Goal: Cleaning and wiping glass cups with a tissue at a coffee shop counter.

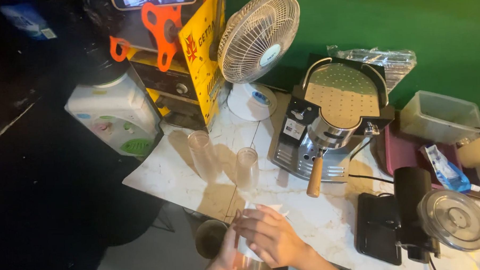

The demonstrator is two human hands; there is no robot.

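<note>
At the near edge of the marble counter, my left hand and my right hand close together around a shiny metal cup; the fingers hide most of it. A white piece of paper or lid shows just beyond my right fingers. Two clear plastic cups stand upright and empty a little farther back: a taller one on the left and a shorter one on the right.
An espresso machine with a wooden-handled portafilter sits behind the cups. Also here are a desk fan, a yellow and orange cup-sealing machine, a white water dispenser, a black grinder, a round metal lid, a plastic tub and a brown round container below the counter edge.
</note>
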